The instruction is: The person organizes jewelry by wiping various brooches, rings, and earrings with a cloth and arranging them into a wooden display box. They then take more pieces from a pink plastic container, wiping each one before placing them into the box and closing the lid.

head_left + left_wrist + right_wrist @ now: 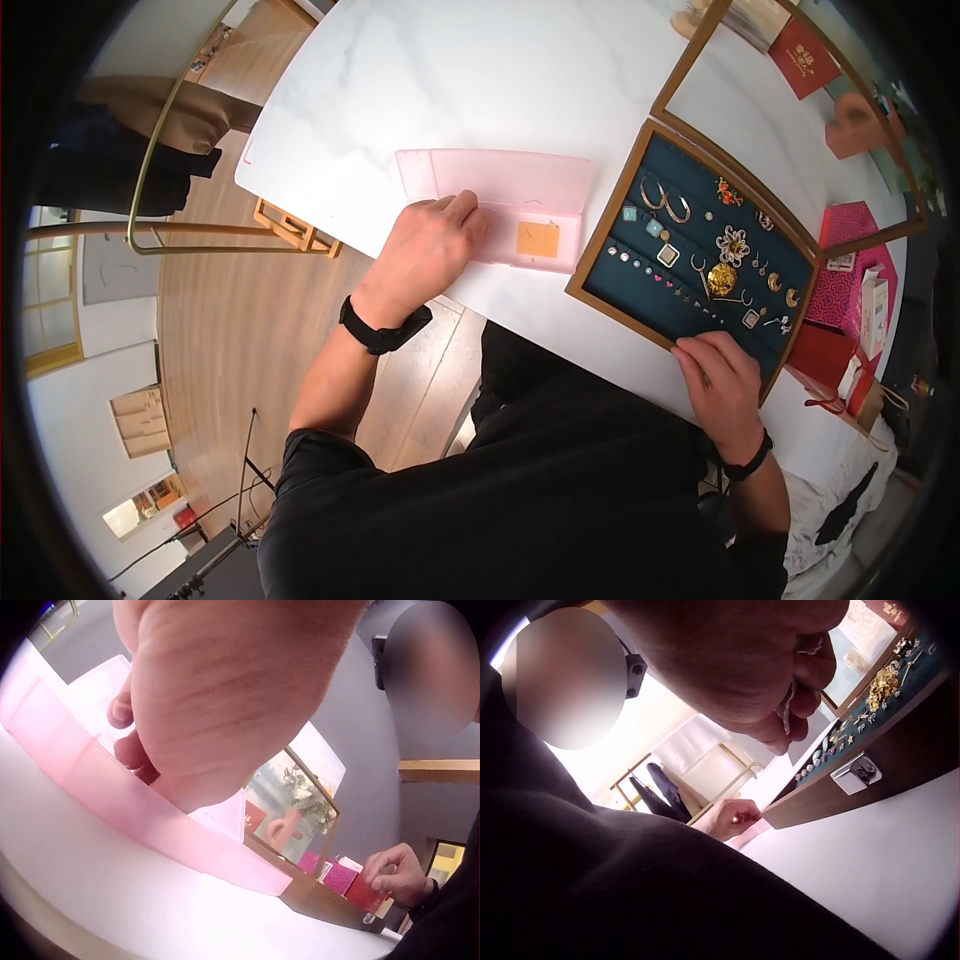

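A pink lidded box (560, 262) lies open on the table, with a yellow-orange square (538, 239) and small thin pieces inside. My left hand (425, 245) reaches into its left part, fingers bent down; whether they pinch anything is hidden. In the left wrist view the palm side of this hand (232, 697) hangs over the pink box (112, 795). At the front edge of a wood-framed jewelry case (625, 318), my right hand (722, 385) has its fingers curled. The right wrist view shows a thin silvery piece (786, 709) between the fingers of this hand (735, 671).
Earrings, a gold round piece (721, 280) and a flower-shaped piece (732, 245) lie on the case's dark green lining. Its glass lid stands open behind. To the right are a pink patterned box (845, 232) and a red bag (822, 358). A clothes rack stands left of the table.
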Tool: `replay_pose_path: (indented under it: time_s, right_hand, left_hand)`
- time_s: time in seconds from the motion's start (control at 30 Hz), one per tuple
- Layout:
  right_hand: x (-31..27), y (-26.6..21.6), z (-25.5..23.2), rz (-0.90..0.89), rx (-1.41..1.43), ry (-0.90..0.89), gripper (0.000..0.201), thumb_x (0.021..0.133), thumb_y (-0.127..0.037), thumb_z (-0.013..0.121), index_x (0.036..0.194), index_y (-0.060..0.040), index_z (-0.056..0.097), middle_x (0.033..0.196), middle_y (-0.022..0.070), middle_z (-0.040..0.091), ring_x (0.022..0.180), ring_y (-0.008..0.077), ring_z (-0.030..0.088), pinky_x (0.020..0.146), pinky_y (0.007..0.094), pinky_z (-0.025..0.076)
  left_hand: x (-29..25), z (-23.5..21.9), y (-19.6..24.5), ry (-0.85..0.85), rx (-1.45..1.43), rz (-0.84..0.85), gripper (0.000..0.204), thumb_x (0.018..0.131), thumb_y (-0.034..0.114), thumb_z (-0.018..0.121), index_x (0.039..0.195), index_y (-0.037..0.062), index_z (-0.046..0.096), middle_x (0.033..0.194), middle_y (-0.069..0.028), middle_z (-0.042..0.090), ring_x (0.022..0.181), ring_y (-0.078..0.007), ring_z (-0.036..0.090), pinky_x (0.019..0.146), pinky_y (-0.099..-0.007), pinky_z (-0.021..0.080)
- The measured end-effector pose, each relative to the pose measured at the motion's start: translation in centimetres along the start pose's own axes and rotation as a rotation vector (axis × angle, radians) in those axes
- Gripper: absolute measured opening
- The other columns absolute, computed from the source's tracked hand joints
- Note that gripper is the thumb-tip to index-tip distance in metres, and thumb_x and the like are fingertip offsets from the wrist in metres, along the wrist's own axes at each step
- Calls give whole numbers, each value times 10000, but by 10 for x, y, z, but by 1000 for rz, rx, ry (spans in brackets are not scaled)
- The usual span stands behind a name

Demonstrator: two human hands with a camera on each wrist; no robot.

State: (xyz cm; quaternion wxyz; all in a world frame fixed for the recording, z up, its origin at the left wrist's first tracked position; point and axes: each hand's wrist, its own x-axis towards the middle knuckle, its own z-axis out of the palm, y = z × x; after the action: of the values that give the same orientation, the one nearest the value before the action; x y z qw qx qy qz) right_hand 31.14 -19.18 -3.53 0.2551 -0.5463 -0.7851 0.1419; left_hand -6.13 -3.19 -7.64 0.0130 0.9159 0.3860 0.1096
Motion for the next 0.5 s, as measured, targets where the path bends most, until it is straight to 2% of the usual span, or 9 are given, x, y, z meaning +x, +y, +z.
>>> replay_pose_path:
  time_s: [0.2,0.3,0.37,0.5]
  right_hand:
    - [1,1,3,-1,17,-22,158,906,-25,852,1033,11,765,957,116,691,797,283,727,656,363,570]
    - [-1,1,3,-3,17,-21,159,904,-25,852,1033,10,766,955,115,690,796,282,727,656,363,572]
    - [-1,2,2,1,11,-20,160,902,-24,853,1032,10,767,955,115,691,796,282,727,657,363,573]
    - [-2,1,2,-5,23,-13,162,897,-21,853,1031,9,767,956,112,691,794,280,726,656,363,575]
  left_hand:
    - [3,-9,-1,-40,-5,14,43,925,58,696,948,27,717,874,-103,654,745,-296,693,643,-397,571]
    - [5,-11,-1,14,-54,14,85,889,40,714,966,33,750,885,-92,680,751,-282,706,642,-381,582]
    - [8,-10,0,73,-15,73,150,837,26,731,977,47,781,938,-77,707,771,-265,720,658,-375,598]
    - [13,-12,1,8,60,110,177,803,30,735,973,39,782,962,-69,708,786,-249,723,673,-382,605]
